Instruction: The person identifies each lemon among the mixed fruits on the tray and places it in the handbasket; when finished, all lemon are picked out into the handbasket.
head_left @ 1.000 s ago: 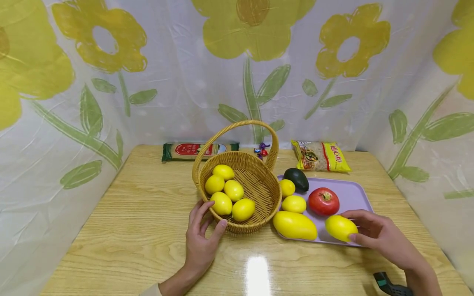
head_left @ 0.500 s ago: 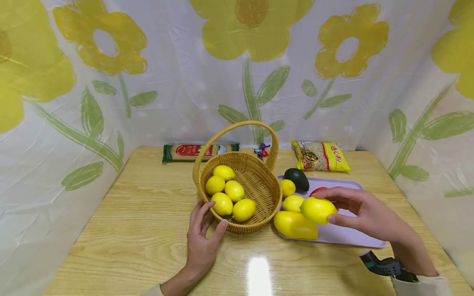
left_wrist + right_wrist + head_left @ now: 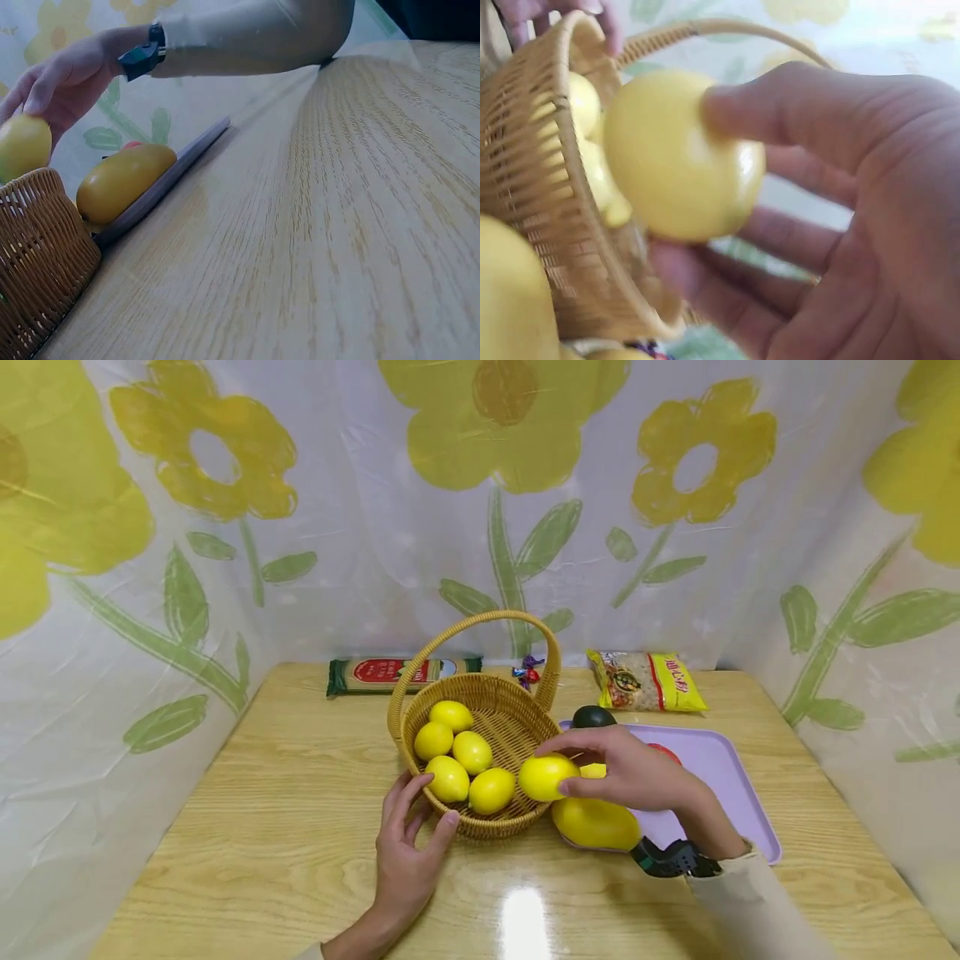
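My right hand (image 3: pixel 633 768) pinches a lemon (image 3: pixel 546 777), seemingly just above the basket (image 3: pixel 510 735) rim at four o'clock. My left hand (image 3: pixel 408 852) rests, fingers spread, against its eight-o'clock side. Five others (image 3: pixel 472 752) lie inside, from six to ten o'clock.

Smooth glossy lemon (image 3: pixel 543 778), rough woven wicker basket (image 3: pixel 486 828), smooth plastic-looking tray (image 3: pixel 722 781), wood-grained table (image 3: pixel 262 818)
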`<state>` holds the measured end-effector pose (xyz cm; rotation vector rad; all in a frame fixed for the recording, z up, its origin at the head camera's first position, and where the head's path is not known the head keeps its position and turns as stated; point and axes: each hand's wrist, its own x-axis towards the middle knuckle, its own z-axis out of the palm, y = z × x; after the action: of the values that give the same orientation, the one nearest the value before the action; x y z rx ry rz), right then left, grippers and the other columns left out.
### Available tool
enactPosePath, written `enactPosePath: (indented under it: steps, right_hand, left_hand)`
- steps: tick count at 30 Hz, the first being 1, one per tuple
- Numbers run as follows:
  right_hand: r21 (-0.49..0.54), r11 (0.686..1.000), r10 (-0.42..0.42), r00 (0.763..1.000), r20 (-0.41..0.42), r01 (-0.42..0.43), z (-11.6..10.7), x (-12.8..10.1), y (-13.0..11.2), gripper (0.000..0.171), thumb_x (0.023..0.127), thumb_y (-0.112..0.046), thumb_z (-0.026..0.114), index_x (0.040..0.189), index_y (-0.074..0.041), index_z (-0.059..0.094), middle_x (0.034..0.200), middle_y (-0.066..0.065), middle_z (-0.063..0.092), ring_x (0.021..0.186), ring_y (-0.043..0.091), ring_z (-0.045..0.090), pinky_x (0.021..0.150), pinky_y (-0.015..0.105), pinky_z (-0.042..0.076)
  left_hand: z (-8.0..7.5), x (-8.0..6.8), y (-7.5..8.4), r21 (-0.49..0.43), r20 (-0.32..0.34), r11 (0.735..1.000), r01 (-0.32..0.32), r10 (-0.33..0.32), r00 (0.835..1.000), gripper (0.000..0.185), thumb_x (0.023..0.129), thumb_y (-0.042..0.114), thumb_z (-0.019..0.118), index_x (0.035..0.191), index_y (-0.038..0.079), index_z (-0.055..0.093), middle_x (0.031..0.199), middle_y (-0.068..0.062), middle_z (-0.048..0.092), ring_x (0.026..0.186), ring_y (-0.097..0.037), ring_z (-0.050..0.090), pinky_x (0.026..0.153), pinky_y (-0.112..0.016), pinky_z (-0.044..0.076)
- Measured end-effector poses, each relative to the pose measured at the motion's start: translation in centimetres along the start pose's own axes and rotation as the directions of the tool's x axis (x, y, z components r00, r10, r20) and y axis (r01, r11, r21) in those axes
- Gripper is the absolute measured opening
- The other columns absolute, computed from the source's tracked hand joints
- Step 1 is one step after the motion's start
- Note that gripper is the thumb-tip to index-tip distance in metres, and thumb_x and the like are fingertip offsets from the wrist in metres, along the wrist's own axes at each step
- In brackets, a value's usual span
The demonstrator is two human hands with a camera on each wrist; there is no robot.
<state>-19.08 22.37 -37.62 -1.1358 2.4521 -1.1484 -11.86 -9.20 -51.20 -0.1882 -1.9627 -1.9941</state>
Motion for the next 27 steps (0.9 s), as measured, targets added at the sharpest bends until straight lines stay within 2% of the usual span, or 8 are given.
enactPosePath:
  steps: [6,10,14,18,22,25,27]
  right_hand:
    - [-0.125,0.992,-0.005,0.997,0.071,0.014,2.7,3.4,-0.9,0.040,0.100,-0.017,0.079,0.140,-0.017,0.074,0.135,-0.004,0.077,0.109,0.012,0.071,0.093,0.033,0.065]
    - [-0.106,0.994,0.000,0.995,0.104,0.012,4.5,4.9,-1.4,0.038,0.102,-0.020,0.079,0.140,-0.016,0.075,0.138,-0.001,0.076,0.120,0.013,0.072,0.098,0.030,0.065]
    - [-0.093,0.995,-0.025,0.994,0.103,0.034,5.5,5.2,-1.6,0.039,0.106,-0.025,0.076,0.144,-0.016,0.072,0.143,-0.002,0.074,0.131,0.017,0.069,0.107,0.036,0.063]
    - [-0.070,0.996,-0.048,0.999,0.025,0.050,4.9,3.9,-1.3,0.038,0.107,-0.027,0.075,0.144,-0.016,0.072,0.143,-0.001,0.074,0.128,0.020,0.071,0.108,0.045,0.062]
    - [0.101,0.995,-0.006,0.995,-0.101,0.017,3.4,1.0,0.1,0.034,0.106,-0.016,0.075,0.139,-0.018,0.075,0.139,0.003,0.075,0.120,0.020,0.074,0.105,0.045,0.064]
    - [0.263,0.965,0.049,0.983,-0.177,-0.001,2.7,-1.8,1.8,0.034,0.106,-0.006,0.072,0.139,-0.014,0.074,0.139,0.012,0.074,0.124,0.026,0.073,0.109,0.042,0.063]
    - [0.333,0.943,0.083,0.974,-0.213,-0.007,2.4,-3.6,2.9,0.035,0.105,0.000,0.070,0.139,-0.009,0.073,0.139,0.020,0.072,0.128,0.031,0.072,0.110,0.041,0.062]
  left_hand:
    - [-0.3,0.0,0.1,0.016,-0.002,1.000,0.001,-0.001,1.000,0.057,0.099,0.000,0.077,0.153,0.002,0.057,0.173,-0.024,0.028,0.154,-0.037,0.041,0.119,-0.017,0.048]
    - [-0.3,0.0,0.1,0.022,0.000,1.000,-0.002,0.002,1.000,0.057,0.099,0.000,0.077,0.153,0.003,0.058,0.173,-0.023,0.028,0.155,-0.037,0.040,0.119,-0.016,0.048]
    - [-0.2,0.1,0.1,0.010,-0.001,1.000,-0.013,0.013,1.000,0.057,0.098,-0.002,0.078,0.151,0.003,0.058,0.172,-0.023,0.029,0.155,-0.035,0.040,0.119,-0.018,0.048]
    - [0.0,0.2,0.0,-0.006,0.004,1.000,-0.018,0.018,1.000,0.057,0.097,-0.004,0.078,0.151,0.001,0.059,0.172,-0.026,0.029,0.153,-0.033,0.042,0.120,-0.020,0.049]
    - [0.1,0.1,0.0,-0.009,0.001,1.000,-0.013,0.013,1.000,0.057,0.097,-0.003,0.078,0.150,0.001,0.059,0.171,-0.027,0.029,0.152,-0.032,0.043,0.120,-0.020,0.049]
    - [0.0,0.0,-0.1,-0.006,0.001,1.000,-0.013,0.013,1.000,0.056,0.097,-0.003,0.078,0.150,0.002,0.059,0.172,-0.027,0.029,0.153,-0.033,0.043,0.119,-0.020,0.050]
    - [-0.1,0.1,-0.1,-0.001,0.001,1.000,-0.015,0.015,1.000,0.056,0.097,-0.002,0.078,0.150,0.002,0.059,0.172,-0.027,0.029,0.153,-0.034,0.043,0.119,-0.020,0.050]
